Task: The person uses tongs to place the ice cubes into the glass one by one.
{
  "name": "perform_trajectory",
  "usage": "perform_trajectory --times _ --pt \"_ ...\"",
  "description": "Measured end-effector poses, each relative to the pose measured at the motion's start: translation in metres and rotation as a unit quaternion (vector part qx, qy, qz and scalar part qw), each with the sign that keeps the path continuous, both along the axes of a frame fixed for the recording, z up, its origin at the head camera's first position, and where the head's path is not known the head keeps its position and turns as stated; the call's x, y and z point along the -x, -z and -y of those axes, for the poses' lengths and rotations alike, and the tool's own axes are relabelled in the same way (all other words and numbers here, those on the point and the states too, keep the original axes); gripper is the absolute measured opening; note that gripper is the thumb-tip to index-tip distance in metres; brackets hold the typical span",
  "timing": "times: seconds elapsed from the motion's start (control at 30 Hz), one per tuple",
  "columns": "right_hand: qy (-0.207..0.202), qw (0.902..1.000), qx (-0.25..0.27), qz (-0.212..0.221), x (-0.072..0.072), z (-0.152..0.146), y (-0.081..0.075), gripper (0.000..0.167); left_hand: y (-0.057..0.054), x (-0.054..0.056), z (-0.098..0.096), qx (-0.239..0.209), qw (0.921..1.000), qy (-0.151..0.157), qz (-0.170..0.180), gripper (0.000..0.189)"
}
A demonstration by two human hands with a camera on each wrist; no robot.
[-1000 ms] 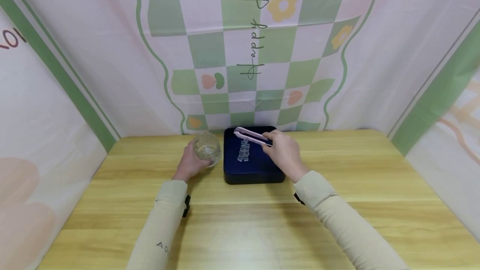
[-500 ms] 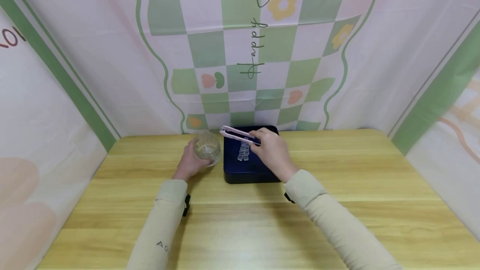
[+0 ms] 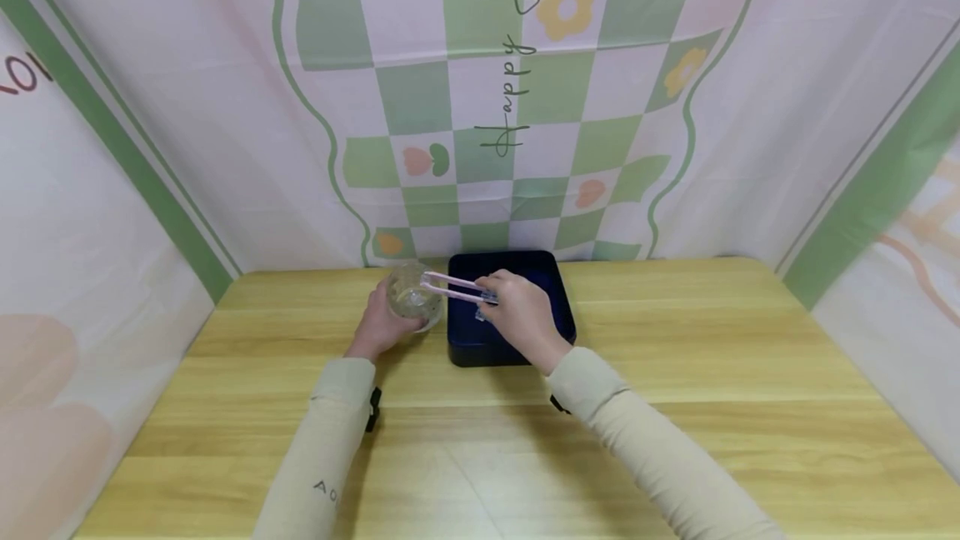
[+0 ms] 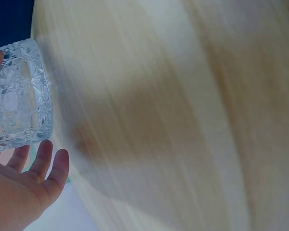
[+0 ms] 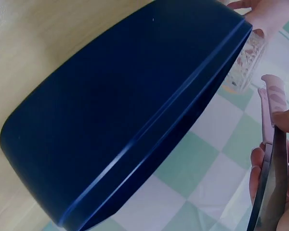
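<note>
In the head view my left hand [image 3: 385, 326] holds a clear, textured glass [image 3: 417, 301] on the table. The left wrist view shows the thumb on one side of this glass [image 4: 19, 98] and fingers at the other. My right hand [image 3: 521, 315] grips a pair of tongs [image 3: 457, 287] with pale pink arms, their tips over the glass's mouth. The right wrist view shows the tongs [image 5: 272, 139] with a dark grip end and spotted pink tips. Below the right hand stands a dark blue tray [image 3: 558, 307]; small clear pieces [image 3: 481, 314] in it are mostly hidden by that hand.
The tray stands just right of the glass, near the back edge of the wooden table [image 3: 465, 457]. Behind it hangs a checked green and white cloth [image 3: 480, 98], with more printed cloth [image 3: 67, 273] at both sides.
My right hand has moved left with the tongs, bringing their tips from above the tray to over the glass. The left hand and glass have stayed in place.
</note>
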State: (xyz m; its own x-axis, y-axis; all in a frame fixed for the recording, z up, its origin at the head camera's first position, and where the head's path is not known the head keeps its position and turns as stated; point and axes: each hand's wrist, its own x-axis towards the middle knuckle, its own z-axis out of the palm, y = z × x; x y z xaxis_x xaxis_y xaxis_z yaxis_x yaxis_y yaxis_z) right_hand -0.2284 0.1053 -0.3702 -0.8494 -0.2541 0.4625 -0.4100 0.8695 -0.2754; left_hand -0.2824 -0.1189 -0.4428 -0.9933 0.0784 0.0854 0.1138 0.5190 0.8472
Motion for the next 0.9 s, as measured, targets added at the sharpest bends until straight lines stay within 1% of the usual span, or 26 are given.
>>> perform_trajectory --times 0.23,0.9 --pt "0.0 1.0 -0.003 0.008 -0.0014 0.0047 0.0014 0.029 0.0011 0.0003 0.0 0.005 1.0 0.001 -0.007 0.091" --pt "-0.003 0.9997 -0.012 0.02 -0.0002 0.0024 0.005 0.029 0.0028 0.0003 0.0013 0.013 0.9999 -0.008 0.001 0.094"
